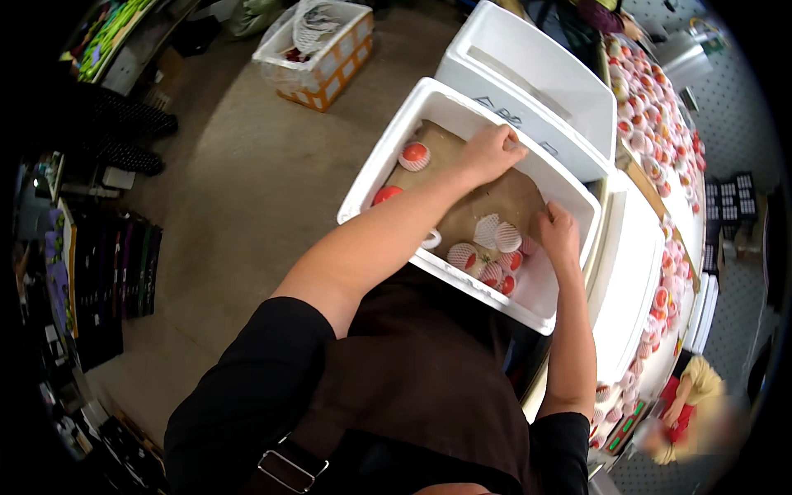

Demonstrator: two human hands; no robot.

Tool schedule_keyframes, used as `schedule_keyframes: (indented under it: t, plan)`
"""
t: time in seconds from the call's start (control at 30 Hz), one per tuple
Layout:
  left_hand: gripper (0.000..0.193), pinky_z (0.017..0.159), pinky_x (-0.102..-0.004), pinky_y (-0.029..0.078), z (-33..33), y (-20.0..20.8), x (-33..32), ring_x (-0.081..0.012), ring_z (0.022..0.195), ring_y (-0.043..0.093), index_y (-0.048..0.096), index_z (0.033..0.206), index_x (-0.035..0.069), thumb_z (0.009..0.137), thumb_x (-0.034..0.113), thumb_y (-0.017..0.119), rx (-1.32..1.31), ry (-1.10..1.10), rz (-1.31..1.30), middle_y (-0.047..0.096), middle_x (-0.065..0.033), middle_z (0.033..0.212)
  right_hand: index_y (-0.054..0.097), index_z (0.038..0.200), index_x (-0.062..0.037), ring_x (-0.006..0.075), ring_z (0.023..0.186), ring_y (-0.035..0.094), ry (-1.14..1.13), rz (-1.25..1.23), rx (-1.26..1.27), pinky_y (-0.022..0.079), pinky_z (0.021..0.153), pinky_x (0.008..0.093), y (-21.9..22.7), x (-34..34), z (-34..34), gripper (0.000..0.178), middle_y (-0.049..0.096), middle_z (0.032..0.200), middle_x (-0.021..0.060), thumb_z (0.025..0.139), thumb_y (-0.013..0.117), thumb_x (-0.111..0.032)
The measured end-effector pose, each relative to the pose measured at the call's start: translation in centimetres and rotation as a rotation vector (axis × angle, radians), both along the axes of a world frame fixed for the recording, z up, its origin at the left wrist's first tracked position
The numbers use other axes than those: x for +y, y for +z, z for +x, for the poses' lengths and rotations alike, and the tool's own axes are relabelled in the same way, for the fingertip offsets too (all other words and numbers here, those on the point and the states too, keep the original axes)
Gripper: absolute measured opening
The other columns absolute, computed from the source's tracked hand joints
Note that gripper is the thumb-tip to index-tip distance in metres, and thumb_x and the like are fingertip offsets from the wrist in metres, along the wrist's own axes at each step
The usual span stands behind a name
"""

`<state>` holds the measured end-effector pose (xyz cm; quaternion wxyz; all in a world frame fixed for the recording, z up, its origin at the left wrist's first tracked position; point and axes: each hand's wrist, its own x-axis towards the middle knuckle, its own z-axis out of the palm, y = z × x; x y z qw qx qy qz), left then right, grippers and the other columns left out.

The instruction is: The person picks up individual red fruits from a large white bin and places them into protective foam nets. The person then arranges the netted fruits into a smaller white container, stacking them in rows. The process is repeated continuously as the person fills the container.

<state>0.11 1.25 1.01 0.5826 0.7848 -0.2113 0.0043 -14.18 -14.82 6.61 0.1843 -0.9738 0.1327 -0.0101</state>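
A white foam box (375, 169) stands in front of me, its bottom covered by a brown paper sheet (462, 210). At the sheet's far edge, my left hand (492, 154) is closed with fingers pinched beside the box's far wall. My right hand (561, 231) is curled closed at the sheet's right edge, its fingertips partly hidden. Red fruits in white foam nets, such as this netted fruit (414, 156), lie in the box. Several more are grouped near its front right, beside an empty-looking foam net (486, 231). My left forearm covers part of the box.
Another white foam box (528, 78) adjoins the far side. A white foam lid (624, 280) lies to the right, before a long table of netted fruits (639, 99). A taped crate (330, 66) stands on the floor, far left. Other people are at the right and left edges.
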Motion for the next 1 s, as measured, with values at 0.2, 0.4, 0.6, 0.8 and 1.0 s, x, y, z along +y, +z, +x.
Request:
schedule_keyframes:
  t: [0.2,0.4,0.6,0.8,1.0]
  plan:
    - [0.041,0.080,-0.0412,0.049,-2.3,6.8,4.0,-0.0325,0.091,0.063,0.065,0.100,0.008,0.076,0.041,0.071,-0.485,-0.303,0.385,0.068,-0.0130,0.093,0.057,0.083,-0.0016,0.0346,0.074,0.058,0.213,-0.174,-0.452,0.046,0.065,0.0396,9.5,0.5,-4.5,0.005,0.058,0.082,0.0147,0.081,0.061,0.000]
    - [0.026,0.076,-0.0416,0.050,-2.6,13.1,5.9,-0.0331,0.086,0.064,0.068,0.105,0.014,0.081,0.021,0.059,-0.380,-0.264,0.630,0.068,-0.0136,0.088,0.057,0.085,0.0042,0.0189,0.071,0.062,0.086,-0.067,-0.654,0.049,0.065,0.0286,14.7,0.4,-4.7,0.003,0.066,0.105,0.0116,0.082,0.058,0.003]
    - [0.033,0.078,-0.0359,0.050,-1.6,13.2,6.2,-0.0252,0.094,0.064,0.063,0.114,0.006,0.085,0.021,0.055,-0.047,-0.129,0.183,0.068,-0.0128,0.101,0.056,0.074,0.0033,0.0314,0.102,0.060,0.371,0.038,-0.609,0.049,0.082,0.0367,13.0,4.0,-3.0,0.008,0.060,0.122,0.0156,0.072,0.064,0.002]
    - [0.057,0.086,-0.0289,0.049,-5.1,15.1,7.2,-0.0167,0.101,0.059,0.047,0.128,0.002,0.088,0.037,0.065,0.715,-0.498,-0.472,0.058,-0.0099,0.115,0.060,0.078,-0.0010,0.0392,0.108,0.055,0.550,0.020,-0.644,0.049,0.086,0.0434,8.3,9.0,-1.1,0.009,0.053,0.122,0.0242,0.074,0.066,-0.007]
    - [0.046,0.088,-0.0299,0.045,-4.2,12.3,9.7,-0.0161,0.100,0.058,0.052,0.125,-0.001,0.084,0.018,0.064,0.407,-0.191,-0.425,0.062,-0.0084,0.111,0.061,0.083,-0.0023,0.0343,0.106,0.057,0.515,0.425,-0.480,0.048,0.088,0.0427,8.9,9.0,0.6,0.019,0.053,0.125,0.0201,0.074,0.073,-0.014]
